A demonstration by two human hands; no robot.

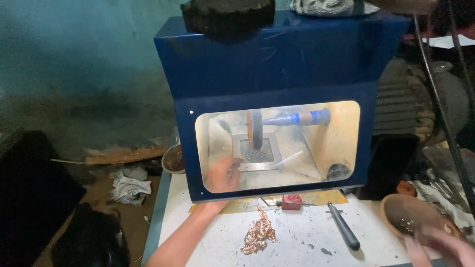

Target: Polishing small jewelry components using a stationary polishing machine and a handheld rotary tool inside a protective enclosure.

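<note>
i saw the left hand (222,174) reaching in behind the clear window of the blue polishing hood (277,64), in the lower left of that window, with the fingers curled shut as if pinching something small; what it pinched i could not make out through the glare. the buffing wheel (255,129) stood upright on its spindle (296,118) just above and right of that hand, over a mesh grate (256,154), near but not touching it. i judged the step in hand to be polishing a piece at the wheel.

the right hand (438,245) was a blur in the lower right corner, at the rim of a brown clay bowl (403,210); whether it was open or closed i could not tell.

on the white tabletop (307,242), low and centre, lay a heap of copper-coloured ornaments (258,233), apart from both hands. a red block (291,201) sat at the hood's foot, and a dark-handled tool (344,227) lay to its right.

to my mind the next move called for a steady press of the pinched piece to the wheel's edge, fingers kept off it.
</note>
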